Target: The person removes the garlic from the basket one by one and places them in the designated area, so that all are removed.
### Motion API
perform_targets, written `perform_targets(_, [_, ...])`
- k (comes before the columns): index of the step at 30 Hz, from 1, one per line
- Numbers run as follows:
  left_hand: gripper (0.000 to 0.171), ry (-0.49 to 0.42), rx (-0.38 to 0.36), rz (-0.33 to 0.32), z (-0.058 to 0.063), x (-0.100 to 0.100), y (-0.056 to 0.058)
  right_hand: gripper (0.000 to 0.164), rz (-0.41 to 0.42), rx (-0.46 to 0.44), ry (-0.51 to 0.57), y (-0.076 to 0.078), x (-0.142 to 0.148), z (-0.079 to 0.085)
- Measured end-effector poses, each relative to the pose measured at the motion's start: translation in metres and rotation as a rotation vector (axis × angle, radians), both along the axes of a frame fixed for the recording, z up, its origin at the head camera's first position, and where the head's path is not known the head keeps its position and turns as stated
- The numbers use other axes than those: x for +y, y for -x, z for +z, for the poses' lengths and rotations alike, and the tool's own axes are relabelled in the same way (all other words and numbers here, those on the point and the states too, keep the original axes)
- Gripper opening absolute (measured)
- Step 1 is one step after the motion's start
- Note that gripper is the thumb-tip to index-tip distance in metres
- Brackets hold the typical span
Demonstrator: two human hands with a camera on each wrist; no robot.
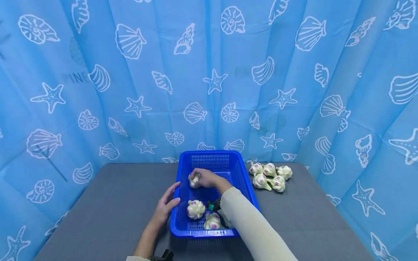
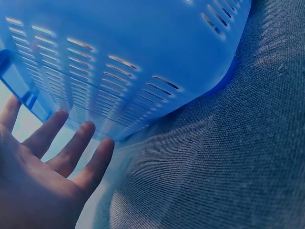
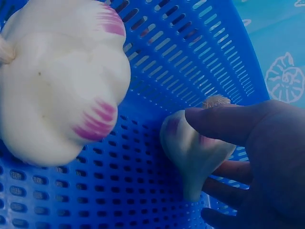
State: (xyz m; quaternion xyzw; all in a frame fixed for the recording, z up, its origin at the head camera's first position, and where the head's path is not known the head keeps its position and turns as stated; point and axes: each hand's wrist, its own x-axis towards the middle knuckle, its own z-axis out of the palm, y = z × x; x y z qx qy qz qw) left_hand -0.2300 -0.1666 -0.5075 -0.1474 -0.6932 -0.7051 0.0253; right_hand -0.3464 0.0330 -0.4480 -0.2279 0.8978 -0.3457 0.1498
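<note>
A blue plastic basket with slotted walls stands on the grey cloth. Inside its far left part my right hand grips a garlic bulb between thumb and fingers; in the right wrist view this garlic bulb has its stem pointing down. Nearer the front of the basket lie one whole garlic bulb and another garlic bulb, partly hidden by the right sleeve. My left hand rests at the basket's left rim, its fingers spread along the outside wall.
Several garlic bulbs lie grouped on the grey tabletop, right of the basket. A blue curtain with white shell prints hangs behind and along both sides of the table.
</note>
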Motion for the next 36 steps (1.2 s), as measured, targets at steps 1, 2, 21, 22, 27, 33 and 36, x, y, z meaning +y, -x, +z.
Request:
perform_targets(1, [0.053, 0.0, -0.001, 0.001, 0.0, 0.0, 0.0, 0.02, 0.002, 0.0, 0.001, 0.0, 0.0, 0.001])
perform_targets(2, [0.053, -0.001, -0.003, 0.002, 0.0, 0.0, 0.0, 0.02, 0.004, 0.001, -0.001, 0.0, 0.001, 0.001])
perform_targets(21, [0.053, -0.005, -0.001, -0.003, 0.0, 0.001, 0.0, 0.025, -0.032, 0.077, -0.06, 0.0, -0.001, -0.003])
perform_targets(22, [0.053, -0.003, -0.003, -0.001, 0.0, 0.001, 0.0, 0.022, -0.035, 0.082, -0.062, 0.0, -0.001, -0.003])
perform_targets(27, [0.053, 0.009, -0.01, 0.004, 0.0, 0.001, -0.001, 0.016, -0.041, 0.083, -0.06, -0.001, 0.0, -0.002])
perform_targets(33, [0.053, 0.01, -0.01, 0.011, 0.0, 0.001, 0.0, 0.015, -0.015, 0.078, -0.043, -0.001, 0.009, 0.001])
perform_targets(36, [0.053, 0.007, -0.012, 0.007, 0.0, 0.001, 0.0, 0.015, -0.008, 0.094, -0.04, 0.0, 0.014, 0.002])
